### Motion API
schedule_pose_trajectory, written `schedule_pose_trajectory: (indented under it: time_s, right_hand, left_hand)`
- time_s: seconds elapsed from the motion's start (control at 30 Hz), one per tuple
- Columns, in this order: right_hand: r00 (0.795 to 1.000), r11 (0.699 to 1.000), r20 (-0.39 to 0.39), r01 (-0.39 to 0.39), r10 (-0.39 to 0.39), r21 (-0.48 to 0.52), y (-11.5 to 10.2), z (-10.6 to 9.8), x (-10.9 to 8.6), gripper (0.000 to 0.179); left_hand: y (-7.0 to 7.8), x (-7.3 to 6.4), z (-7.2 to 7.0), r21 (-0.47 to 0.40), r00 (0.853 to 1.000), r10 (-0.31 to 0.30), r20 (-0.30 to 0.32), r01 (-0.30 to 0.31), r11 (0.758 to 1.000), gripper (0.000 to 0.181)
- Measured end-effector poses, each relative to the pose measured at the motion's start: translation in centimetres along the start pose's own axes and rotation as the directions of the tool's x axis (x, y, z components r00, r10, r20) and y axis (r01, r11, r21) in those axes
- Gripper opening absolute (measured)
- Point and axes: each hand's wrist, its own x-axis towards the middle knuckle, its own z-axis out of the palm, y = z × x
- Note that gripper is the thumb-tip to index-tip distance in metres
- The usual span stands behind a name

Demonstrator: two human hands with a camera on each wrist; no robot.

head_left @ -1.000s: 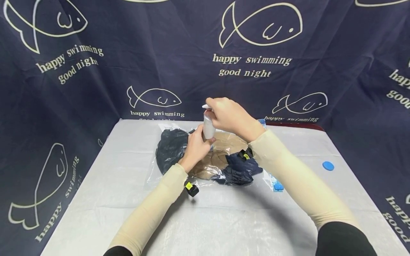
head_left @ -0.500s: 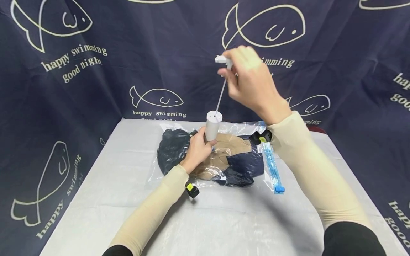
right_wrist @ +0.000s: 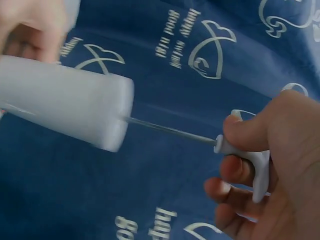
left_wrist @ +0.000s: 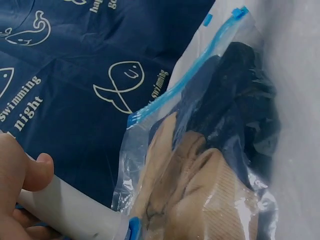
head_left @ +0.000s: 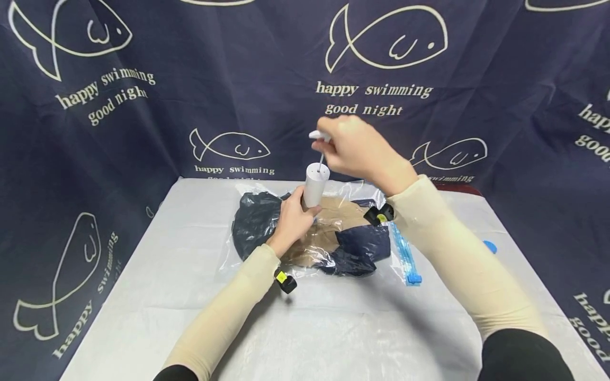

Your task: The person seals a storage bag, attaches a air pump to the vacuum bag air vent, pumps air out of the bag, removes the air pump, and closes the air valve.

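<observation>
A white hand pump (head_left: 314, 191) stands slightly tilted on a clear vacuum storage bag (head_left: 224, 259) of folded clothes. My left hand (head_left: 292, 221) grips the pump's barrel low down. In the left wrist view, the barrel's end (left_wrist: 95, 215) meets a blue valve (left_wrist: 134, 227) on the bag. My right hand (head_left: 359, 151) holds the white pump handle (right_wrist: 257, 167) above the barrel, thumb and fingers curled around it. The thin metal rod (right_wrist: 170, 131) shows between handle and barrel, partly drawn out. Inside the bag lie dark, tan and navy clothes (head_left: 364, 243).
A blue zip strip with its slider (head_left: 413, 279) runs along the bag's right edge. A round blue cap (head_left: 490, 246) lies on the white-covered table (head_left: 362, 333) at the right, partly behind my right sleeve. A navy fish-print cloth (head_left: 286, 63) hangs behind.
My right hand first lifts the pump handle high, drawing out the rod, then comes partway back down with it. My left hand stays on the barrel.
</observation>
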Motion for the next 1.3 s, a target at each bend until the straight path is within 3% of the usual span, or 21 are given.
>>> schedule_pose_trajectory:
  time_s: [0.13, 0.33, 0.83, 1.1, 1.3]
  right_hand:
    - [0.993, 0.999, 0.111, -0.034, 0.033, 0.007, 0.0, 2.0, -0.8, 0.024]
    - [0.978, 0.997, 0.198, -0.071, 0.066, 0.019, -0.1, 4.1, -1.6, 0.020]
    - [0.972, 0.977, 0.129, -0.186, 0.198, -0.101, -0.4, 5.4, -1.9, 0.037]
    - [0.958, 0.984, 0.224, -0.176, 0.176, -0.022, -0.7, 5.2, -2.2, 0.026]
    - [0.962, 0.986, 0.229, -0.163, 0.149, 0.044, -0.5, 4.8, -2.3, 0.020]
  left_hand:
    - [-0.1, -0.2, 0.1, -0.001, 1.000, -0.002, -0.002, 0.002, 1.000, 0.047]
    - [-0.2, -0.3, 0.4, 0.001, 1.000, 0.004, -0.006, -0.004, 1.000, 0.048]
    - [0.1, 0.2, 0.8, -0.004, 0.999, 0.031, 0.027, -0.030, 1.000, 0.052]
    - [-0.6, -0.4, 0.5, 0.012, 0.996, 0.008, 0.087, -0.009, 1.000, 0.054]
    - [-0.7, -0.2, 0.4, 0.022, 0.997, 0.014, 0.081, -0.015, 1.000, 0.055]
